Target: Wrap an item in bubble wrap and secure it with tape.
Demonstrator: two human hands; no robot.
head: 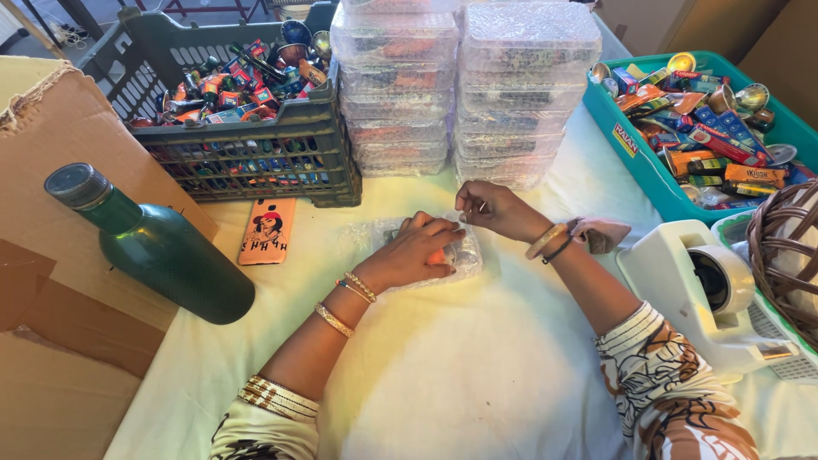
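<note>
Your two patterned sleeves come in over the near edge of the white cloth-covered table [443,383], with gold bangles on the left wrist and a band on the right. Your left hand [417,251] lies palm-down near the middle of the table, pressing on a small clear bubble-wrapped packet [464,260] that rests flat on the cloth; its fingers curl over the packet's top, holding it in place. Your right hand [494,209] sits just beside it on the far side, thumb and fingertips pinched together at the packet's far edge; what they pinch is too small to tell.

Behind the hands, toward the far edge, stand two tall stacks of clear bubble-wrapped plastic boxes [464,94], side by side and touching. To their left a dark grey slotted plastic crate [256,158] holds a heap of small colourful items. An orange phone case with a printed figure [268,230] lies flat on the cloth just in front of that crate. At the left edge a dark green glass bottle with a grey cap [162,251] leans against a brown cardboard box [51,170].

On the right, a teal plastic tray [635,158] holds more small colourful items. Nearer you along the right edge sits a white tape dispenser [707,294], with a brown woven wicker basket [788,255] just beside it.
</note>
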